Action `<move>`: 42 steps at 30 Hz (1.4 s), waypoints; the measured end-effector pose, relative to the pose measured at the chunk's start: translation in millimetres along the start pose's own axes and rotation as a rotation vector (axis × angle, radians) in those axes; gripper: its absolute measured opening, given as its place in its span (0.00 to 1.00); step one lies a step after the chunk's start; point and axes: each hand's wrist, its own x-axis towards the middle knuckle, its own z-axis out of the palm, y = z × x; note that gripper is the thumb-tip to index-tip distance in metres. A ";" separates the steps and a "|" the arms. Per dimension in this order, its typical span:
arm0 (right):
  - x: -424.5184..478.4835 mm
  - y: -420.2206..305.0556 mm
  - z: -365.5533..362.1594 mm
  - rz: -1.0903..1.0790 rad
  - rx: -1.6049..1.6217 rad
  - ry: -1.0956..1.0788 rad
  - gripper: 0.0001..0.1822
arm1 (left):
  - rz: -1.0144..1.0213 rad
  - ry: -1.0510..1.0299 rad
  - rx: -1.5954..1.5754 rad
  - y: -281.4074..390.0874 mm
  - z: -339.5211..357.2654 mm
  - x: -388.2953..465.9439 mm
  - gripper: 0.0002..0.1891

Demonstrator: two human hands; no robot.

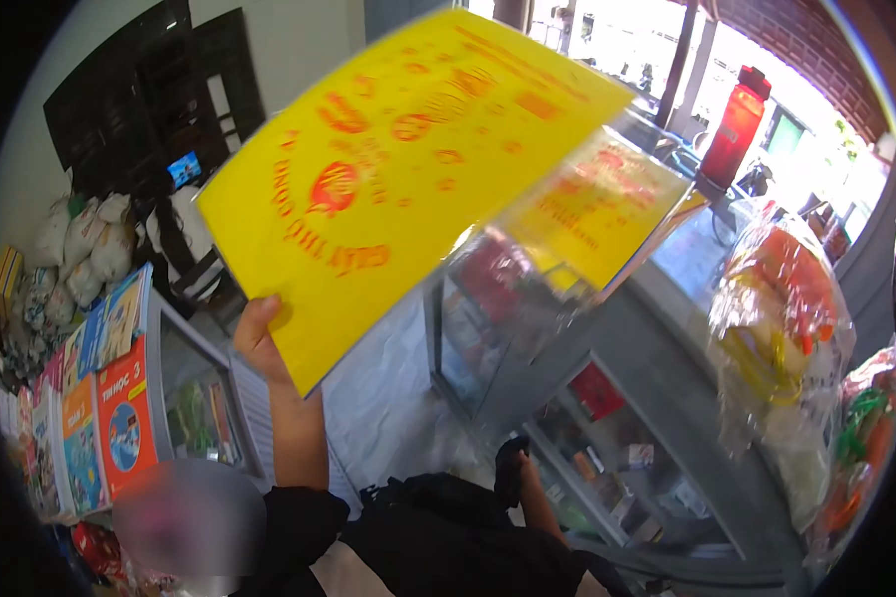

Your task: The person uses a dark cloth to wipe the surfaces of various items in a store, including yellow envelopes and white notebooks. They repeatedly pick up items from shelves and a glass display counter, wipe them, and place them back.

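Observation:
My left hand (261,339) is raised, its thumb pressed on the lower left corner of a large yellow printed sheet or folder (418,149) with red lettering and drawings. The sheet is tilted above the floor and hides part of the counter. Behind its right edge, a clear plastic packet of similar yellow printed items (597,201) lies on the glass display counter. My right hand (524,466) is low by the counter's front, with its fingers around a black object (511,470) that looks like cloth.
A red bottle (733,130) stands on the counter (620,328). Plastic bags of colourful goods (784,321) hang at the right. Books (123,418) stand in a rack at the left, near stacked white sacks (89,239). A chair (201,283) is behind the sheet.

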 end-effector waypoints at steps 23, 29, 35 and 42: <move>-7.8 73.6 -51.1 0.220 -0.276 0.373 0.23 | -0.406 -0.229 0.698 -93.9 53.3 106.0 0.29; -23.1 70.2 -31.7 0.170 -0.302 0.416 0.23 | -0.069 -0.477 0.810 -35.9 -13.2 124.0 0.16; -37.4 66.3 15.7 0.119 -0.215 0.465 0.23 | -0.463 -1.101 0.169 -35.1 -87.2 129.7 0.10; -63.1 65.0 78.6 0.003 -0.085 0.562 0.23 | -1.008 -1.006 0.148 -61.6 -141.9 105.5 0.26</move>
